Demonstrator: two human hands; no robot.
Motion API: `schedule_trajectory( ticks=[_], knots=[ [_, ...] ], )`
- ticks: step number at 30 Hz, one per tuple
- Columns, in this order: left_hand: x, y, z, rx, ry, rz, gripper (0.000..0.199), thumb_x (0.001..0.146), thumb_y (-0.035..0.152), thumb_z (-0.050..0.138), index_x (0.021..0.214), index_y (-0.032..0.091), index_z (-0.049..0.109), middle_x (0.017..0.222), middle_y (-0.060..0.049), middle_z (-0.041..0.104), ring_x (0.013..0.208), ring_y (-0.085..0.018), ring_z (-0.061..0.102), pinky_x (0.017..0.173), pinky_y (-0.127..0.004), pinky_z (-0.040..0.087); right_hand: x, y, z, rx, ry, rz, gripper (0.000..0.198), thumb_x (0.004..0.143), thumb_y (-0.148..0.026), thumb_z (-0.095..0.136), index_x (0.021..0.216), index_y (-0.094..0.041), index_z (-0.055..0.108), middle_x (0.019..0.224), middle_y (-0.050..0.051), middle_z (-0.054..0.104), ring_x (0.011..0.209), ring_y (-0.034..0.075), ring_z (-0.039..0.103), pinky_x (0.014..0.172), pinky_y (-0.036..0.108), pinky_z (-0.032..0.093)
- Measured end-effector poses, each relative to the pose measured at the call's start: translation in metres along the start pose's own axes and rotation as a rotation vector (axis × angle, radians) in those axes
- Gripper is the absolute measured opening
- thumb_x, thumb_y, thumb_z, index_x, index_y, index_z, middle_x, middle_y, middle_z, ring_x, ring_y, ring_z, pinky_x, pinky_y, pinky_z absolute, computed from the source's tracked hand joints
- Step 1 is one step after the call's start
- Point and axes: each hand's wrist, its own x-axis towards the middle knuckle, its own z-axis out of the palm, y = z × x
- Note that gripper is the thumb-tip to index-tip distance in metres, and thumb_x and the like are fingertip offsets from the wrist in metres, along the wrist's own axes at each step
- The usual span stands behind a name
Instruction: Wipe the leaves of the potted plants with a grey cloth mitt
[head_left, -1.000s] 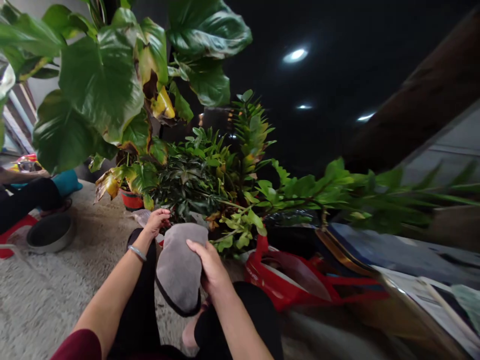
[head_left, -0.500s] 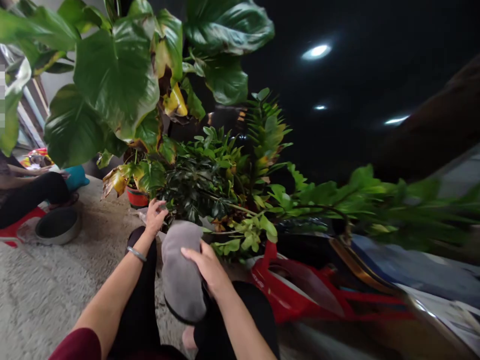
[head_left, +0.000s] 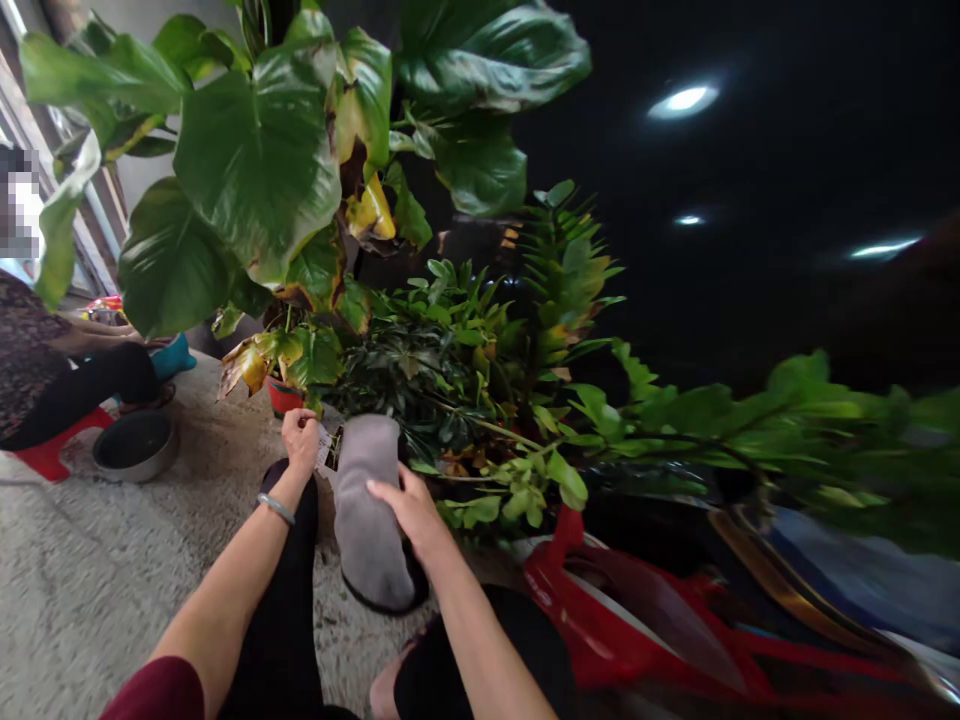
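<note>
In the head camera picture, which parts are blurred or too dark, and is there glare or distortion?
Head view: the long green frond at right is smeared; the upper right is nearly black with three bright ceiling lights; edges bend from wide-angle distortion; the grey cloth and both hands stay fairly sharp.

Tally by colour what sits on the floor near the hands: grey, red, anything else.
Grey: 2, the cloth under the right hand and the bowl.
Red: 3, the plant pot, the stool, the bag.
Silver: 1, the bracelet by the left hand.
Total: 6.
</note>
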Motion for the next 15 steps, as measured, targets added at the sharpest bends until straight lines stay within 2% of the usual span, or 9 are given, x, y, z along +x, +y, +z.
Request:
schedule_trajectory(
  ticks=[2, 3, 4, 6, 8, 9, 11, 14, 15],
  knots=[
    [0.003, 0.001, -0.005, 0.11, 0.132, 0.132, 0.014, 0.07, 0.016, 0.057, 0.075, 0.02, 0.07, 0.099, -0.008, 0.062, 0.098, -0.024, 0.06, 0.088, -0.036, 0.05, -0.022, 0.011, -0.011, -0.038, -0.046, 0.034, 0.027, 0.056, -0.032, 0.077, 0.082, -0.024, 0.075, 0.078, 0.003, 0.077, 0.078, 0.032, 0.07, 0.074, 0.041, 0.053],
    [0.004, 0.002, -0.006, 0.147, 0.137, 0.169, 0.015, 0.07, 0.016, 0.059, 0.078, 0.02, 0.071, 0.11, -0.01, 0.062, 0.108, -0.026, 0.058, 0.093, -0.038, 0.049, -0.032, 0.009, -0.017, -0.047, -0.071, 0.038, 0.028, 0.057, -0.032, 0.077, 0.084, -0.024, 0.076, 0.079, 0.004, 0.077, 0.079, 0.032, 0.07, 0.074, 0.041, 0.053],
    [0.005, 0.004, -0.005, 0.176, 0.097, 0.186, 0.018, 0.07, 0.016, 0.061, 0.082, 0.021, 0.074, 0.121, -0.011, 0.06, 0.117, -0.028, 0.055, 0.099, -0.04, 0.047, -0.039, 0.002, -0.021, -0.054, -0.106, 0.03, 0.031, 0.058, -0.032, 0.078, 0.087, -0.024, 0.077, 0.081, 0.004, 0.078, 0.081, 0.032, 0.071, 0.075, 0.04, 0.054],
    [0.008, 0.007, -0.001, 0.205, -0.07, 0.158, 0.028, 0.069, 0.016, 0.065, 0.093, 0.022, 0.077, 0.134, -0.011, 0.057, 0.129, -0.031, 0.049, 0.11, -0.043, 0.039, -0.049, -0.021, -0.027, -0.059, -0.183, -0.026, 0.037, 0.063, -0.033, 0.077, 0.099, -0.022, 0.076, 0.091, 0.004, 0.079, 0.088, 0.03, 0.071, 0.08, 0.039, 0.055],
    [0.015, 0.009, 0.004, 0.207, -0.251, 0.097, 0.041, 0.068, 0.014, 0.066, 0.106, 0.022, 0.077, 0.136, -0.01, 0.058, 0.133, -0.031, 0.046, 0.116, -0.044, 0.034, -0.055, -0.05, -0.029, -0.056, -0.229, -0.104, 0.041, 0.068, -0.034, 0.077, 0.107, -0.021, 0.075, 0.098, 0.006, 0.078, 0.092, 0.028, 0.071, 0.083, 0.037, 0.055],
    [0.019, 0.01, 0.005, 0.213, -0.281, 0.074, 0.047, 0.068, 0.013, 0.065, 0.113, 0.021, 0.075, 0.136, -0.011, 0.058, 0.135, -0.031, 0.046, 0.117, -0.043, 0.033, -0.058, -0.063, -0.03, -0.049, -0.227, -0.137, 0.042, 0.069, -0.035, 0.078, 0.107, -0.02, 0.074, 0.098, 0.006, 0.078, 0.091, 0.027, 0.071, 0.082, 0.036, 0.055],
    [0.03, 0.009, 0.004, 0.266, -0.175, 0.027, 0.056, 0.071, 0.013, 0.061, 0.126, 0.019, 0.069, 0.139, -0.013, 0.057, 0.136, -0.031, 0.045, 0.117, -0.042, 0.032, -0.067, -0.085, -0.035, -0.02, -0.175, -0.167, 0.043, 0.068, -0.038, 0.081, 0.106, -0.02, 0.074, 0.095, 0.007, 0.078, 0.085, 0.026, 0.072, 0.075, 0.034, 0.057],
    [0.044, 0.006, -0.003, 0.409, 0.117, -0.16, 0.063, 0.077, 0.016, 0.056, 0.14, 0.014, 0.056, 0.148, -0.019, 0.048, 0.136, -0.035, 0.045, 0.114, -0.046, 0.036, -0.081, -0.107, -0.048, 0.073, -0.013, -0.16, 0.042, 0.065, -0.039, 0.084, 0.103, -0.024, 0.073, 0.088, 0.006, 0.078, 0.071, 0.026, 0.073, 0.06, 0.033, 0.057],
    [0.045, 0.004, -0.004, 0.45, 0.134, -0.221, 0.065, 0.078, 0.016, 0.055, 0.143, 0.013, 0.053, 0.15, -0.021, 0.046, 0.136, -0.037, 0.046, 0.112, -0.047, 0.037, -0.084, -0.113, -0.052, 0.117, 0.046, -0.162, 0.041, 0.064, -0.039, 0.085, 0.101, -0.027, 0.072, 0.085, 0.004, 0.078, 0.066, 0.025, 0.072, 0.057, 0.033, 0.056]
  ],
)
